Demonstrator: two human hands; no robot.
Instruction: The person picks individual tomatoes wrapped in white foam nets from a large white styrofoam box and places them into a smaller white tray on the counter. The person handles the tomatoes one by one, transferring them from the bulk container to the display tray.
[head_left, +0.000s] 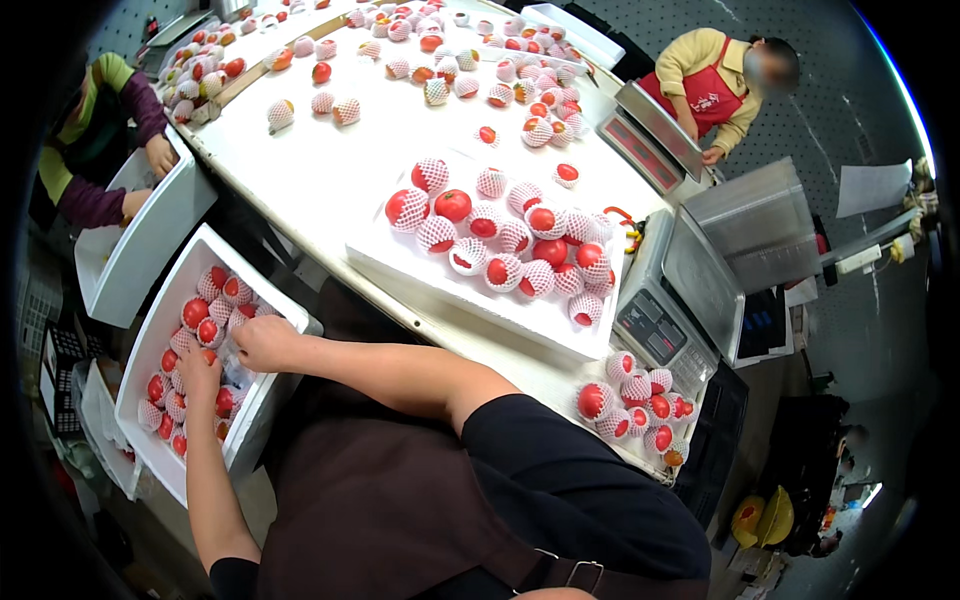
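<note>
A white foam box at the left holds many red tomatoes, most in white foam net sleeves. My left hand reaches into it, its fingers around a tomato among the others. Close by, my right hand is curled over the box's near side, beside clear crumpled plastic; whether it grips anything is hidden. On the white table, a large white foam tray holds red tomatoes, mostly in net sleeves. More netted tomatoes lie at the table's near right corner.
A digital scale with a metal pan stands right of the tray, near red-handled cutters. Across the table, a co-worker in a red apron stands by another scale. At left, another person's hands are in a foam box.
</note>
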